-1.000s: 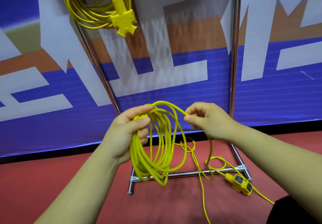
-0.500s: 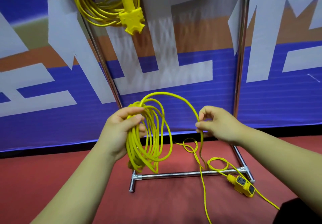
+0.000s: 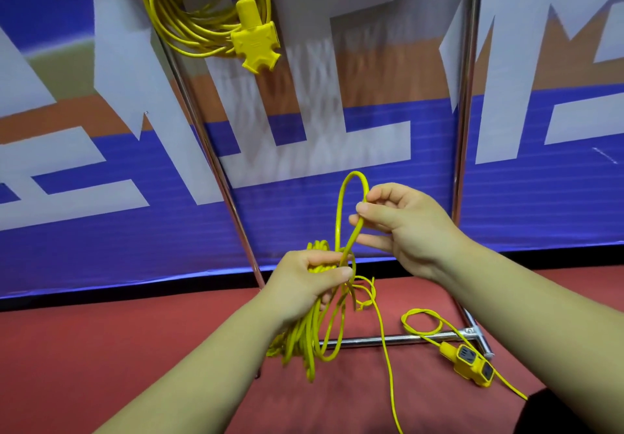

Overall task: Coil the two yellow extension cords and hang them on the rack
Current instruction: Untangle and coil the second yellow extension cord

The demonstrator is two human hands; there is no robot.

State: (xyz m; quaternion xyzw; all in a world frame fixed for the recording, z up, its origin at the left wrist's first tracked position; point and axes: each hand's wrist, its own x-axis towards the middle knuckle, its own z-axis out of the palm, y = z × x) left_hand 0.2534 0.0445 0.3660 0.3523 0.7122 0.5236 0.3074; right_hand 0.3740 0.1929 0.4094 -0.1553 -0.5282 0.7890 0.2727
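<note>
Two bare hands meet in front of the rack (image 3: 464, 102), both forearms reaching up from the lower edge of the view. The left hand (image 3: 304, 285) is clenched around the top of a coil (image 3: 305, 339) of yellow cord, thumb pressed across the strands towards the right, knuckles turned to the camera; the gathered loops hang below the fist and end above the red floor (image 3: 101, 349), in front of the rack's bottom bar (image 3: 381, 339). The right hand (image 3: 408, 227) sits higher and a little to the right, wrist bent, palm facing left. Its thumb and forefinger pinch a strand, and a narrow loop (image 3: 341, 204) of cord arches up from the left fist and over to that pinch. The other right fingers are half curled and spread below, one touching the strand.

From the fist, loose cord (image 3: 385, 342) trails down to the floor and runs out of view at the bottom. A socket block (image 3: 471, 364) lies on the floor near the rack's right foot, with a small loop of cord just beside it over the bar.

At the top left a second coil (image 3: 189, 18) hangs on the rack, its three-way socket (image 3: 255, 45) dangling below. A blue, white and orange banner (image 3: 101, 163) stands behind.
</note>
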